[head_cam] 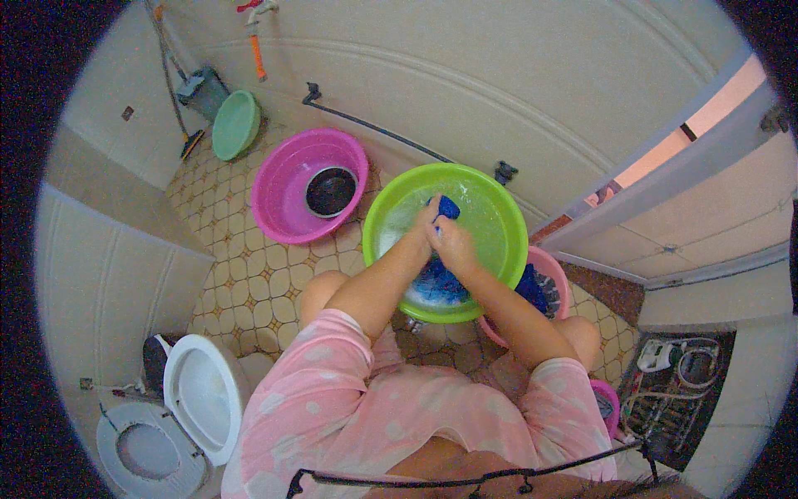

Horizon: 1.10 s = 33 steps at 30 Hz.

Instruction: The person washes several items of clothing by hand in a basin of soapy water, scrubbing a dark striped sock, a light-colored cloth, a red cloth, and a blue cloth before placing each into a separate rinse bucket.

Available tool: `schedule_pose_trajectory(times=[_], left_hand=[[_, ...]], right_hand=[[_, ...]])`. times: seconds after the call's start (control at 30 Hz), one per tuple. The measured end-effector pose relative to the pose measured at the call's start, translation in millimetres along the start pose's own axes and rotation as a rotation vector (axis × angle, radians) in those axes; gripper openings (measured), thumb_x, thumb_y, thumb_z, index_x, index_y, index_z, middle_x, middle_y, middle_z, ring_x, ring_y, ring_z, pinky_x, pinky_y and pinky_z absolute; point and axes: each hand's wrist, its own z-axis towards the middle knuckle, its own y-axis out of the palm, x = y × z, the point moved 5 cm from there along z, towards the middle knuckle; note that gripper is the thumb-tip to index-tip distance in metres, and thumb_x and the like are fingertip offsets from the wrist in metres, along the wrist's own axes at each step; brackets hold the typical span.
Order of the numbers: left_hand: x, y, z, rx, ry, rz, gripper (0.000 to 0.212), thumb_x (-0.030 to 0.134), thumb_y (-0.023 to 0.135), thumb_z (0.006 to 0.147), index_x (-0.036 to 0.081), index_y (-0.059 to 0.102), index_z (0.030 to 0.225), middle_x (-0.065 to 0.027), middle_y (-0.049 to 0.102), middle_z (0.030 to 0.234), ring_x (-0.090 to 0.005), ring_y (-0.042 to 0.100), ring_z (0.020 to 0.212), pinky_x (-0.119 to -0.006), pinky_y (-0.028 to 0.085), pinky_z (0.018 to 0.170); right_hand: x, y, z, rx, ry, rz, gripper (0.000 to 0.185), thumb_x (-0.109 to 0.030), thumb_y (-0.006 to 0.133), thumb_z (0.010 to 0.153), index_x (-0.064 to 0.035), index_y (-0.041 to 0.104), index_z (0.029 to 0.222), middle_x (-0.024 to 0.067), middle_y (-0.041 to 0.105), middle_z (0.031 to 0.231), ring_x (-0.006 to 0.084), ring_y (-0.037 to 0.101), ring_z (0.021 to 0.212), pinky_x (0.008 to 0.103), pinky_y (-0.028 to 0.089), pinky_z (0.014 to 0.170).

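Note:
Both my hands meet over a lime-green plastic basin [512,206] that holds sudsy water. My left hand [429,218] and my right hand [453,244] grip a wet blue cloth [447,207] between them, bunched at the fingers. More of the blue fabric [439,284] hangs down or lies in the foamy water below my hands; whether it is one piece I cannot tell. My fingertips are partly hidden by the cloth and by each other.
A pink basin [561,274] with dark blue fabric stands partly beneath the green one. Left are a magenta basin [274,187] holding a round dark-bottomed container [331,192], a pale green basin [235,128] and a broom [190,143]. A toilet seat [149,449] lies lower left.

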Motion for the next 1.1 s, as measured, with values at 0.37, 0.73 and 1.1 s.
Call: schedule_pose_trajectory(times=[0.37, 0.73, 1.1], left_hand=[[22, 36, -35, -0.109, 0.057, -0.180, 0.046, 0.050, 0.036, 0.087, 0.010, 0.052, 0.104, -0.0059, 0.060, 0.098, -0.0177, 0.058, 0.086, -0.035, 0.047, 0.072], [58, 7, -48, 0.078, 0.140, 0.267, 0.057, -0.003, 0.058, 0.064, 0.013, 0.045, 0.117, -0.0089, 0.050, 0.104, -0.0196, 0.051, 0.085, -0.031, 0.044, 0.069], [36, -23, -11, 0.346, 0.484, 1.266, 0.052, 0.010, 0.061, 0.064, 0.015, 0.049, 0.114, -0.0223, 0.047, 0.110, -0.0373, 0.045, 0.105, -0.042, 0.034, 0.094]], right_hand=[[94, -26, 32, 0.097, 0.273, 0.032, 0.045, -0.041, 0.048, 0.085, 0.0022, 0.057, 0.088, 0.0243, 0.055, 0.080, 0.0347, 0.054, 0.075, 0.0411, 0.041, 0.069], [93, -44, 24, 0.081, 0.487, 0.736, 0.015, -0.021, 0.050, 0.085, -0.0063, 0.052, 0.082, -0.0003, 0.052, 0.074, 0.0093, 0.049, 0.067, 0.0244, 0.040, 0.064], [124, -20, 21, 0.127, 0.115, -0.199, 0.038, -0.027, 0.056, 0.079, -0.0069, 0.051, 0.111, 0.0170, 0.057, 0.091, 0.0291, 0.055, 0.088, 0.0371, 0.042, 0.081]])
